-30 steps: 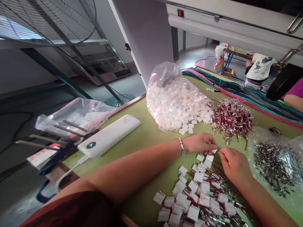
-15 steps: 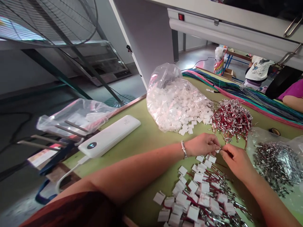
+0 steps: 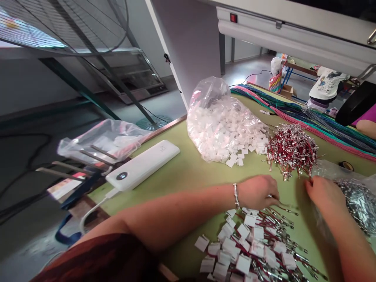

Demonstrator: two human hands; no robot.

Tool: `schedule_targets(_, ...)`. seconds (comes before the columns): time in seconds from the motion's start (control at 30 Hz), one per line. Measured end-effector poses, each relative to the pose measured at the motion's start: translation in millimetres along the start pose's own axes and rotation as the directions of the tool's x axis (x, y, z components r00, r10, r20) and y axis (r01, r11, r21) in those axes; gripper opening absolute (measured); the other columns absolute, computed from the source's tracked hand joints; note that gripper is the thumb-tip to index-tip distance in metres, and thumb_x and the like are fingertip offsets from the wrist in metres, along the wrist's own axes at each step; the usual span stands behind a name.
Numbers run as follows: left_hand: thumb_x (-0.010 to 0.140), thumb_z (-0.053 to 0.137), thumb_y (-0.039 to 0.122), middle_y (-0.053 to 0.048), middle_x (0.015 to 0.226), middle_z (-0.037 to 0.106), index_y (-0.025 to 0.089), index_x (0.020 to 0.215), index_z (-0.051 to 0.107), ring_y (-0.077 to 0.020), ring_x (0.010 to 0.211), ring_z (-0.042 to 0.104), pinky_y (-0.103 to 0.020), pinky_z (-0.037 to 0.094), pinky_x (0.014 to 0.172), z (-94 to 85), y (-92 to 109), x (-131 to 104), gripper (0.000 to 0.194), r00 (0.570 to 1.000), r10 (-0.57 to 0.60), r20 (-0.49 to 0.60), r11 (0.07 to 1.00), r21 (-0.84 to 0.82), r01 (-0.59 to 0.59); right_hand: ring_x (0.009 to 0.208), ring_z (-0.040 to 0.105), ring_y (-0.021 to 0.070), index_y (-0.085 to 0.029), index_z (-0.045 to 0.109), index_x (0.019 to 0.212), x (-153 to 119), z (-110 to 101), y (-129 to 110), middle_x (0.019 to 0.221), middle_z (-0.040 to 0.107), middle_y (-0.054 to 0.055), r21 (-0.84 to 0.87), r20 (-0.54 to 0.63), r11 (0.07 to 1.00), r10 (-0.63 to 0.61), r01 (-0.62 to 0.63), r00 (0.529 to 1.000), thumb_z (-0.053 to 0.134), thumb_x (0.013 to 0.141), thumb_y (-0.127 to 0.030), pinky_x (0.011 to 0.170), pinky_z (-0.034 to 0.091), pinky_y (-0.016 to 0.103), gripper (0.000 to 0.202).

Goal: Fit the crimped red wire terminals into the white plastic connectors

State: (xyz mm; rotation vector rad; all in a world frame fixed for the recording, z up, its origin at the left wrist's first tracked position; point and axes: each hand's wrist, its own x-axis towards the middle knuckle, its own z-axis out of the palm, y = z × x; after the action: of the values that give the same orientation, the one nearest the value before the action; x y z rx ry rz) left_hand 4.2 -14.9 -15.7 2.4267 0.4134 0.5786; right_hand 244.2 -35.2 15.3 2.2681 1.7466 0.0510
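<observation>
My left hand (image 3: 259, 192), a bracelet at its wrist, is closed just above the near pile of white plastic connectors (image 3: 243, 264) with short red wires. A thin crimped wire (image 3: 283, 207) sticks out to the right from its fingers; whether a connector sits on it is hidden by the hand. Closed at the fingertips, my right hand (image 3: 327, 194) is at the lower right edge of the heap of red crimped wires (image 3: 292, 150). What it pinches, if anything, I cannot make out.
A clear bag of loose white connectors (image 3: 217, 121) lies behind my left hand. Metal terminal pieces in plastic (image 3: 360, 203) lie at the right. A white power bank (image 3: 143, 164) with a cable is on the left. Long coloured wires (image 3: 308, 117) run along the back.
My hands, together before, have parted. The left came down over the connector pile with the wire; the right went rightward to the edge of the red wire heap. The view shifted slightly.
</observation>
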Motion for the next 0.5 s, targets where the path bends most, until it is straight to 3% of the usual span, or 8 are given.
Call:
schedule_targets(0.17,0.084,0.065,0.023,-0.004,0.078,0.069,0.017,0.075,0.072,-0.0127,0.079,0.062,-0.021,0.048,0.08,-7.0,11.2,0.5,0.013,0.982,0.024,0.189,1.0,-0.02,-0.021,0.07,0.064,0.0254,-0.02,0.064,0.065,2.9,2.7,-0.1,0.074,0.07,0.012,0.09,0.141,0.992,-0.102,0.09,0.985,0.046,0.08,-0.028,0.055,0.033,0.031,0.025)
schedule_targets(0.2,0.085,0.063,0.026,-0.004,0.082,0.069,0.018,0.079,0.072,-0.013,0.081,0.062,-0.021,0.049,0.078,-13.2,13.0,1.5,0.014,0.98,-0.02,0.199,1.0,0.005,0.019,0.068,0.063,0.0237,-0.021,0.064,0.063,1.7,3.5,-0.8,0.071,0.069,0.009,0.129,0.172,0.986,-0.131,0.11,0.976,0.048,0.078,-0.028,0.055,0.032,0.03,0.023)
schedule_targets(0.27,0.09,0.057,0.031,-0.006,0.089,0.069,0.018,0.089,0.071,-0.015,0.083,0.063,-0.023,0.05,0.073,-30.5,14.7,3.3,0.02,0.961,-0.238,0.145,0.967,0.128,0.22,0.064,0.06,0.0209,-0.021,0.063,0.061,-3.4,5.1,-3.8,0.066,0.067,0.006,0.19,0.213,0.97,-0.191,0.151,0.958,0.05,0.075,-0.028,0.054,0.031,0.028,0.02)
schedule_targets(0.3,0.092,0.052,0.035,-0.007,0.091,0.069,0.017,0.092,0.071,-0.0165,0.081,0.063,-0.025,0.05,0.068,-40.6,14.1,3.7,0.026,0.917,-0.392,0.075,0.905,0.21,0.37,0.063,0.059,0.02,-0.021,0.063,0.061,-6.8,5.5,-5.5,0.065,0.066,0.006,0.206,0.223,0.963,-0.219,0.173,0.95,0.05,0.075,-0.027,0.054,0.031,0.028,0.02)
schedule_targets(0.37,0.095,0.043,0.039,-0.01,0.082,0.068,0.014,0.094,0.069,-0.0205,0.075,0.065,-0.029,0.051,0.062,-60.3,9.6,3.1,0.036,0.735,-0.671,-0.099,0.662,0.366,0.654,0.062,0.057,0.019,-0.021,0.062,0.061,-14.0,4.7,-7.9,0.065,0.066,0.006,0.211,0.22,0.952,-0.266,0.22,0.939,0.051,0.074,-0.026,0.054,0.03,0.027,0.018)
schedule_targets(0.4,0.094,0.044,0.041,-0.011,0.082,0.068,0.013,0.097,0.068,-0.0235,0.078,0.065,-0.032,0.051,0.063,-68.5,6.0,2.1,0.037,0.688,-0.702,-0.183,0.575,0.425,0.699,0.062,0.056,0.0184,-0.021,0.062,0.061,-17.2,3.3,-8.2,0.066,0.066,0.006,0.208,0.216,0.947,-0.29,0.246,0.932,0.051,0.074,-0.025,0.054,0.029,0.027,0.018)
schedule_targets(0.43,0.092,0.046,0.045,-0.013,0.084,0.068,0.012,0.098,0.067,-0.0262,0.082,0.066,-0.034,0.052,0.066,-74.8,2.1,0.7,0.04,0.658,-0.713,-0.242,0.507,0.47,0.723,0.061,0.056,0.0178,-0.021,0.061,0.061,-19.9,1.2,-7.8,0.066,0.066,0.005,0.2,0.216,0.942,-0.311,0.27,0.925,0.051,0.074,-0.024,0.053,0.028,0.027,0.017)
schedule_targets(0.5,0.089,0.053,0.041,-0.014,0.087,0.069,0.011,0.094,0.068,-0.0282,0.088,0.066,-0.035,0.052,0.071,-81.3,-5.0,-2.0,0.034,0.643,-0.732,-0.226,0.453,0.543,0.707,0.059,0.054,0.0168,-0.021,0.061,0.061,-23.6,-4.1,-5.3,0.066,0.065,0.004,0.175,0.227,0.937,-0.337,0.302,0.914,0.053,0.074,-0.025,0.052,0.026,0.028,0.015)
